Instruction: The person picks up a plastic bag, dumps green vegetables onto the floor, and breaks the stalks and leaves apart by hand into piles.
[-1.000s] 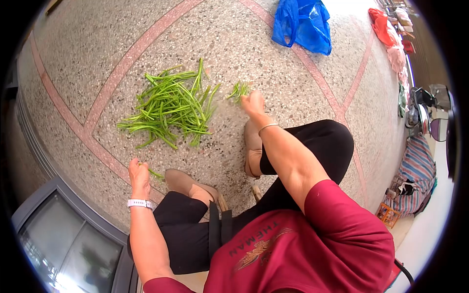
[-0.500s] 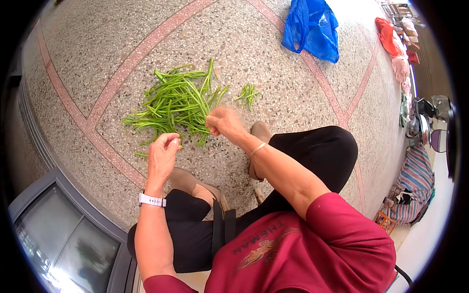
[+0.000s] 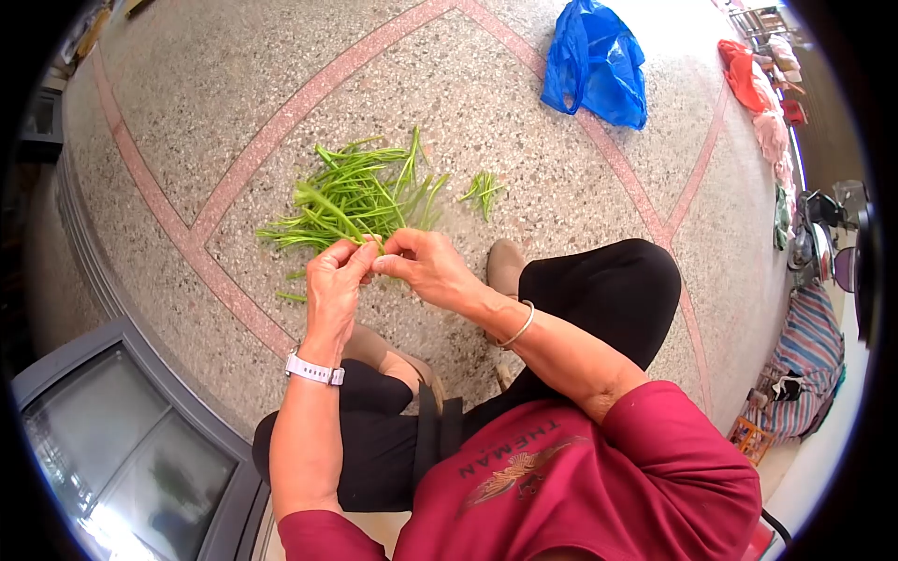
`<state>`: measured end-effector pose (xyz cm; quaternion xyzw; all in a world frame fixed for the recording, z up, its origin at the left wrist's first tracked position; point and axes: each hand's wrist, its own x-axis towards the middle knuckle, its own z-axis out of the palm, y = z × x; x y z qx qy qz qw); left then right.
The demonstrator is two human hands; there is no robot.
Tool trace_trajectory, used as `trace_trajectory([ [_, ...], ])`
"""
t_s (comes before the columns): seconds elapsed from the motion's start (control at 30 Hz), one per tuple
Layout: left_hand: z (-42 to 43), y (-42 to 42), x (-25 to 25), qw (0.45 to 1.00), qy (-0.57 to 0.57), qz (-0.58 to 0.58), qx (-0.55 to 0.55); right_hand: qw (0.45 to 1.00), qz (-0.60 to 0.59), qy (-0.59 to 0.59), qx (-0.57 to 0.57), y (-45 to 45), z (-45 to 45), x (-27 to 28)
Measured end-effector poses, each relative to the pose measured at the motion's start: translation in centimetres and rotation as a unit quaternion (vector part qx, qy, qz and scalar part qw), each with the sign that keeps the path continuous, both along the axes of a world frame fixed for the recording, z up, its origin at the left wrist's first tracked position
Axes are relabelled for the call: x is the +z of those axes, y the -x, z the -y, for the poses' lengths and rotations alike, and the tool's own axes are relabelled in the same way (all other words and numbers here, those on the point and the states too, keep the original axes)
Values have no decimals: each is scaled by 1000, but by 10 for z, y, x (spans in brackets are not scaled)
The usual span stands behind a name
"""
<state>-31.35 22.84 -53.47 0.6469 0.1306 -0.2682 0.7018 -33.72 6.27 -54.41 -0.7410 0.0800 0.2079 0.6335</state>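
Observation:
A loose pile of long green vegetable stems [image 3: 351, 192] lies on the speckled floor in front of me. Over its near edge, my left hand [image 3: 339, 271] and my right hand [image 3: 416, 262] meet with fingertips pinched close together. Both pinch a green stem [image 3: 327, 208], which points away from me over the pile and looks blurred. A small separate bunch of short stem pieces [image 3: 483, 193] lies right of the pile. A few short bits [image 3: 291, 296] rest by my left wrist.
A blue plastic bag [image 3: 594, 65] lies on the floor at the far right. A grey-framed glass panel [image 3: 131, 449] stands at the lower left. Along the right edge are red and pink cloths [image 3: 744, 79] and a striped bag [image 3: 795, 365]. My shoe [image 3: 505, 266] is near the pile.
My hands were apart, the right one at the pile's right side. Now they have come together at the near edge, with a stem between them. The view has shifted slightly.

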Motion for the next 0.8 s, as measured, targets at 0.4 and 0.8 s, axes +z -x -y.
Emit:
trace_trajectory([
  [0.4, -10, -5, 11, 944, 322, -68, -15, 947, -109, -295, -70, 2, 11, 38],
  [0.8, -3, -1, 26, 941, 325, -57, 82, 901, 425, -22, 87, 24, -1, 78],
])
